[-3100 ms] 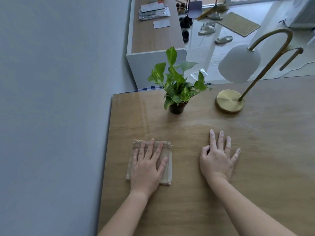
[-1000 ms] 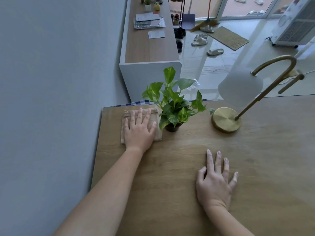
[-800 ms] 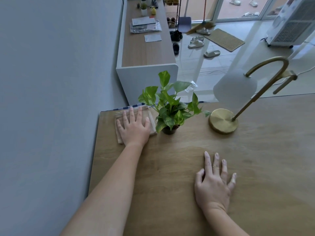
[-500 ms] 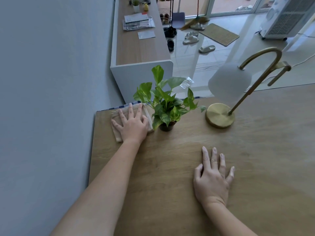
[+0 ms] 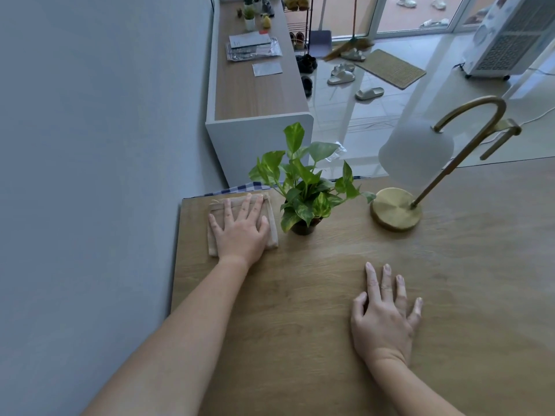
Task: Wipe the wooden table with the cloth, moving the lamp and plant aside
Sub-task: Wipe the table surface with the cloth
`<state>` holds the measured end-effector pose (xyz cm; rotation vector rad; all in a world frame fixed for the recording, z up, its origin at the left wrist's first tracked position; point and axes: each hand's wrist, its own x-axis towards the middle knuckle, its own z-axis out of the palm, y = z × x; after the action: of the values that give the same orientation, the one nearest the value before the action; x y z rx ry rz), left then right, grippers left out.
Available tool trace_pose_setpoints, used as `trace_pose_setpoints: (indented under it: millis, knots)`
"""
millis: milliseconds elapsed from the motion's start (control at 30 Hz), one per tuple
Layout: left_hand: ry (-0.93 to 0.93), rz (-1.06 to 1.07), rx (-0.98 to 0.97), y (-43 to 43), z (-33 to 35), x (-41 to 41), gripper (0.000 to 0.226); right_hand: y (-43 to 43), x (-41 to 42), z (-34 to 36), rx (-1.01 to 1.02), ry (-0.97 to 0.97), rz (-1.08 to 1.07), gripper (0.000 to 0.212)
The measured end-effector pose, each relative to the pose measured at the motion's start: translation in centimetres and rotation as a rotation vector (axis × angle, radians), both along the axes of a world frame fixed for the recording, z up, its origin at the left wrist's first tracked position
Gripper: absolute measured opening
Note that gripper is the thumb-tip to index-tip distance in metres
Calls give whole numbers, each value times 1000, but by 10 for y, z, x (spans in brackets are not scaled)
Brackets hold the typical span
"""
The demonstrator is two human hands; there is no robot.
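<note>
My left hand [image 5: 240, 232] lies flat with spread fingers on a folded beige cloth [image 5: 271, 232] at the far left corner of the wooden table [image 5: 300, 310]. Just right of the cloth stands a small green plant [image 5: 303, 187] in a dark pot. Further right is a lamp [image 5: 414, 154] with a white shade, a curved brass arm and a round brass base. My right hand [image 5: 384, 313] rests palm down on the bare wood nearer me, fingers straight and spread.
A grey wall runs along the table's left edge. Beyond the far edge are a blue checked fabric [image 5: 240, 187], a long low cabinet [image 5: 255, 94] with papers, slippers and a mat on the tiled floor, and a white appliance [image 5: 507, 37].
My left hand pushed the cloth from the near left of the table up to the far left corner beside the plant. My right hand stayed flat on the wood.
</note>
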<state>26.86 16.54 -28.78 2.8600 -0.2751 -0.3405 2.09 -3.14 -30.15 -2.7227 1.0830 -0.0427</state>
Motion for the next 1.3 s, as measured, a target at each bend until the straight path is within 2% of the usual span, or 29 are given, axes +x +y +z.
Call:
trace_pose_setpoints:
  millis: [133, 433, 633, 800, 900, 1100, 1300]
  knots:
    - [33, 38, -2, 1, 2, 24, 60, 0, 1, 0, 5, -15, 3, 67]
    - [-5, 85, 3, 26, -5, -23, 62, 2, -2, -1, 1, -35, -1, 67]
    - [49, 152, 10, 10, 2, 17, 59, 3, -1, 0, -2, -25, 2, 67]
    - [9, -27, 2, -18, 1, 1, 58, 2, -3, -1, -5, -16, 3, 67]
    - [-17, -50, 10, -2, 1, -4, 60, 2, -3, -1, -13, -17, 3, 68]
    - [-22, 149, 52, 80, -5, 35, 63, 2, -1, -2, -13, -17, 11, 68]
    - [-49, 193, 6, 73, -6, 12, 63, 2, -2, 1, -16, -2, 5, 67]
